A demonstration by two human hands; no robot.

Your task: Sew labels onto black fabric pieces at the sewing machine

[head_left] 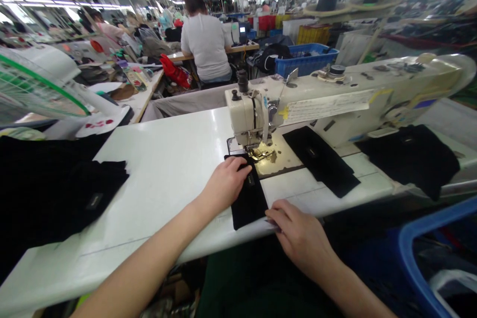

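Observation:
A black fabric piece (pixel 248 206) with a small label lies on the white sewing table, its far end at the presser foot (pixel 259 154) of the sewing machine. My left hand (pixel 231 179) presses on its far part with bent fingers, close to the needle area. At the near right corner, my right hand (pixel 298 228) pinches the edge between thumb and fingers; a small dark shape under those fingers is too unclear to name. Right of the needle lies another labelled black piece (pixel 316 159). The machine head (pixel 246 114) stands just beyond my left hand.
Black cloth (pixel 55 194) is heaped on the table's left, and more black fabric (pixel 413 159) lies at the right end. A blue basket (pixel 417 243) stands low at right. A fan (pixel 40 84) is at far left. A co-worker (pixel 204 39) sits ahead, facing away.

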